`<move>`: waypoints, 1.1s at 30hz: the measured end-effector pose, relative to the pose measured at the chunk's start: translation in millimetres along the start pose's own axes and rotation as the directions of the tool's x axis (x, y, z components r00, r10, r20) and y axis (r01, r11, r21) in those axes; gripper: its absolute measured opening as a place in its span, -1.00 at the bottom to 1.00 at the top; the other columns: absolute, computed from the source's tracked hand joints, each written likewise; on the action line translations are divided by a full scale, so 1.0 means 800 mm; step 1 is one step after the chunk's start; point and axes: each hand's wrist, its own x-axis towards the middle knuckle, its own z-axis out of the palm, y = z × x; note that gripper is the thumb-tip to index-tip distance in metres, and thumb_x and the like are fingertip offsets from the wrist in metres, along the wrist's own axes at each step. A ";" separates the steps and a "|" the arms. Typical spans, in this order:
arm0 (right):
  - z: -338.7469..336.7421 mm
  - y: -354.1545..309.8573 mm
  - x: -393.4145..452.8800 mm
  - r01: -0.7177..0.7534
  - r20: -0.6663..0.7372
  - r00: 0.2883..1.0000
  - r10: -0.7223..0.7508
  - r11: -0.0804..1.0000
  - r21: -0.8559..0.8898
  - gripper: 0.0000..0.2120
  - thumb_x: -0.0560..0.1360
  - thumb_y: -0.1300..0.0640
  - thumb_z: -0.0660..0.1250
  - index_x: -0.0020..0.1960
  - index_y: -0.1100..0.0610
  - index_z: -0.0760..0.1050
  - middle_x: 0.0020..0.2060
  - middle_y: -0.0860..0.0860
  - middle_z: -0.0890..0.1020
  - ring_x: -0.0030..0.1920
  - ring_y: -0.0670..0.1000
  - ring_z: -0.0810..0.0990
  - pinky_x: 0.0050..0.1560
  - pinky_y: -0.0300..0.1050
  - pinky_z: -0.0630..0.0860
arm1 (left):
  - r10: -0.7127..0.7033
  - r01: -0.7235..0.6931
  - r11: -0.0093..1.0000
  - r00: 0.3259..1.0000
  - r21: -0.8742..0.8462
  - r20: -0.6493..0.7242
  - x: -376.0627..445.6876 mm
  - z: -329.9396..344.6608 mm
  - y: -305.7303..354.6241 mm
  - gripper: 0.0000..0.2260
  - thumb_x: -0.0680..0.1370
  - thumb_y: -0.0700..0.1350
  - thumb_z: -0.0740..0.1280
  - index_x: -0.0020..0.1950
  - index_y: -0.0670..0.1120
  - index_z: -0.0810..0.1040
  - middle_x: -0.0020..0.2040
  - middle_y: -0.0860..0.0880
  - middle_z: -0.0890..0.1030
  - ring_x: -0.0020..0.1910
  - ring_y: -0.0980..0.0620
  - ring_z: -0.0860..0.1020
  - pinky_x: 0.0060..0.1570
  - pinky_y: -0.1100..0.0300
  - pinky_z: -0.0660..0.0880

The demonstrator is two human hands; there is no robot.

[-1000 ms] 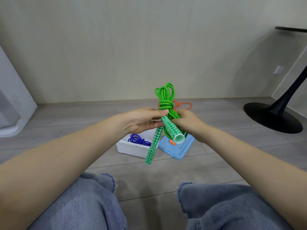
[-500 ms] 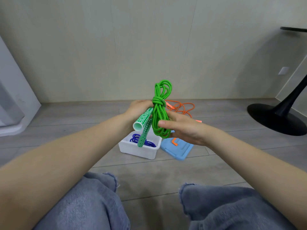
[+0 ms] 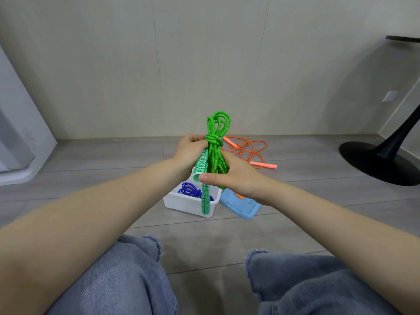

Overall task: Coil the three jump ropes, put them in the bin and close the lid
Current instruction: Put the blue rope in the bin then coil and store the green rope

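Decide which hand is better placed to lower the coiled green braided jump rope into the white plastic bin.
Left, probably. The left hand grips the coiled green braided jump rope at its wrap, above the white plastic bin; the right hand only steadies the lower strands.

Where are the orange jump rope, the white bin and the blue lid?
orange jump rope [image 3: 248, 153]: head view, on its loose cord on the floor.
white bin [image 3: 181, 202]: head view, on its front wall.
blue lid [image 3: 239, 206]: head view, on its top face.

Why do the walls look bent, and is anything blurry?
Head view: the wide-angle lens bows the wall seams and stretches the forearms; light is soft and even, no glare; the green rope is sharp; the table base casts a faint wall shadow.
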 end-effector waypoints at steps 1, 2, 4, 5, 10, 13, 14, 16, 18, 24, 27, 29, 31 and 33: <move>-0.001 0.001 0.001 0.001 -0.029 1.000 -0.002 0.999 -0.049 -0.59 0.42 0.06 0.50 0.21 0.02 0.45 -0.14 -0.25 0.62 -0.17 -0.37 0.56 -0.12 -0.43 0.43 | 0.006 -0.006 1.000 1.000 -0.005 0.010 0.000 -0.001 0.000 -0.79 0.49 -0.29 0.26 0.10 -0.24 0.54 -0.10 -0.21 0.62 -0.23 -0.06 0.59 -0.24 0.14 0.53; -0.002 0.002 0.002 0.002 -0.057 0.998 -0.007 0.996 -0.085 -0.59 0.39 0.01 0.51 0.18 0.01 0.48 -0.15 -0.22 0.62 -0.18 -0.31 0.57 -0.11 -0.35 0.46 | 0.013 -0.013 1.000 1.000 -0.012 0.021 -0.001 -0.001 0.001 -0.81 0.49 -0.29 0.24 0.06 -0.23 0.55 -0.12 -0.20 0.62 -0.21 -0.08 0.59 -0.17 0.08 0.53; -0.005 0.006 0.005 0.000 -0.107 0.994 -0.010 0.996 -0.088 -0.59 0.31 -0.07 0.52 0.09 0.02 0.52 -0.21 -0.09 0.65 -0.18 -0.12 0.61 -0.05 -0.02 0.59 | 0.021 -0.018 0.999 0.998 -0.046 0.066 -0.002 -0.004 0.004 -0.78 0.44 -0.29 0.22 0.04 -0.24 0.57 -0.11 -0.22 0.63 -0.16 -0.11 0.59 -0.08 0.03 0.53; -0.006 0.007 0.005 0.011 -0.124 0.992 -0.018 0.998 -0.057 -0.58 0.29 -0.07 0.51 0.08 0.05 0.54 -0.19 0.03 0.67 -0.17 0.00 0.63 0.00 0.13 0.60 | 0.018 -0.012 0.997 0.996 -0.071 0.087 0.000 -0.005 0.004 -0.69 0.38 -0.27 0.22 0.08 -0.27 0.56 -0.06 -0.26 0.64 -0.15 -0.12 0.59 -0.06 0.02 0.54; -0.019 0.011 0.005 0.108 -0.152 0.984 -0.093 0.990 0.089 -0.76 0.50 0.23 0.38 0.16 0.15 0.56 -0.08 0.29 0.64 -0.21 0.07 0.60 0.01 0.30 0.52 | -0.062 0.087 0.937 0.995 -0.339 0.084 -0.002 -0.009 0.012 -0.70 0.48 -0.35 0.17 0.21 -0.23 0.40 -0.11 -0.19 0.53 -0.22 -0.08 0.53 -0.16 0.12 0.50; -0.026 0.010 0.006 0.145 -0.129 0.984 -0.124 0.976 0.165 -0.78 0.54 0.27 0.33 0.16 0.11 0.54 -0.06 0.16 0.65 -0.18 0.03 0.59 -0.03 0.03 0.55 | -0.064 0.156 0.907 0.969 -0.391 0.239 0.004 -0.018 0.009 -0.90 0.57 -0.28 0.17 0.00 -0.13 0.43 -0.09 -0.14 0.53 -0.19 -0.01 0.54 -0.12 0.20 0.51; -0.028 0.010 0.007 0.151 -0.126 0.984 -0.127 0.967 0.203 -0.77 0.54 0.28 0.32 0.17 0.11 0.53 -0.03 0.17 0.65 -0.16 0.05 0.59 -0.04 -0.04 0.56 | -0.065 0.189 0.911 0.944 -0.368 0.324 0.003 -0.021 0.008 -0.92 0.57 -0.21 0.20 0.01 -0.14 0.47 -0.06 -0.12 0.56 -0.15 -0.01 0.55 -0.05 0.19 0.49; -0.033 0.011 0.008 0.158 -0.133 0.983 -0.125 0.950 0.270 -0.77 0.55 0.29 0.30 0.18 0.11 0.53 0.00 0.18 0.64 -0.12 0.09 0.57 -0.08 -0.14 0.58 | -0.073 0.234 0.923 0.887 -0.307 0.456 0.000 -0.024 0.006 -0.81 0.56 -0.08 0.24 0.07 -0.15 0.54 -0.04 -0.10 0.59 -0.10 -0.04 0.56 0.05 0.10 0.46; -0.039 0.013 0.009 0.153 -0.147 0.983 -0.111 0.938 0.312 -0.78 0.56 0.28 0.28 0.18 0.14 0.53 -0.02 0.18 0.64 -0.12 0.12 0.55 -0.13 -0.18 0.57 | -0.068 0.273 0.914 0.833 -0.302 0.549 -0.006 -0.023 0.008 -0.73 0.55 -0.01 0.25 0.11 -0.17 0.54 -0.05 -0.13 0.62 -0.12 -0.08 0.60 0.01 0.04 0.52; -0.049 0.015 0.015 0.209 -0.293 0.946 -0.139 0.952 0.223 -0.85 0.55 0.24 0.31 0.06 0.06 0.58 -0.26 0.02 0.64 -0.27 -0.01 0.54 -0.21 -0.19 0.52 | 0.016 0.266 0.883 0.807 -0.387 0.591 -0.005 -0.020 0.011 -0.73 0.57 -0.02 0.23 0.12 -0.16 0.56 0.00 -0.12 0.64 -0.05 -0.08 0.64 0.08 0.05 0.55; -0.050 0.017 0.017 0.227 -0.380 0.909 -0.171 0.968 0.107 -0.78 0.57 0.28 0.28 0.02 -0.02 0.56 -0.34 -0.02 0.60 -0.39 -0.12 0.49 -0.29 -0.26 0.49 | 0.033 0.252 0.884 0.808 -0.394 0.589 -0.004 -0.019 0.010 -0.74 0.59 -0.03 0.22 0.12 -0.17 0.56 0.01 -0.11 0.65 0.01 -0.08 0.62 0.13 0.03 0.53; -0.049 0.018 0.017 0.227 -0.388 0.902 -0.189 0.972 0.056 -0.74 0.56 0.29 0.28 0.02 -0.07 0.55 -0.32 0.00 0.60 -0.39 -0.13 0.49 -0.28 -0.24 0.50 | 0.046 0.232 0.890 0.812 -0.394 0.581 -0.003 -0.020 0.009 -0.74 0.57 -0.04 0.24 0.14 -0.17 0.55 0.02 -0.12 0.65 0.05 -0.10 0.60 0.21 -0.02 0.49; -0.049 0.018 0.016 0.214 -0.360 0.917 -0.173 0.974 0.076 -0.76 0.56 0.29 0.28 0.06 -0.04 0.54 -0.27 0.04 0.60 -0.36 -0.11 0.50 -0.24 -0.21 0.51 | 0.058 0.208 0.899 0.816 -0.385 0.576 -0.003 -0.020 0.009 -0.75 0.57 -0.05 0.24 0.14 -0.17 0.54 0.00 -0.11 0.65 0.01 -0.07 0.62 0.14 0.01 0.53; -0.054 0.017 0.014 0.186 -0.313 0.940 -0.135 0.973 0.140 -0.77 0.55 0.29 0.30 0.11 0.01 0.54 -0.21 0.08 0.62 -0.31 -0.07 0.51 -0.18 -0.15 0.52 | 0.055 0.203 0.901 0.823 -0.384 0.565 -0.003 -0.019 0.009 -0.76 0.59 -0.05 0.22 0.13 -0.16 0.54 -0.04 -0.09 0.66 -0.04 -0.04 0.63 0.09 0.04 0.56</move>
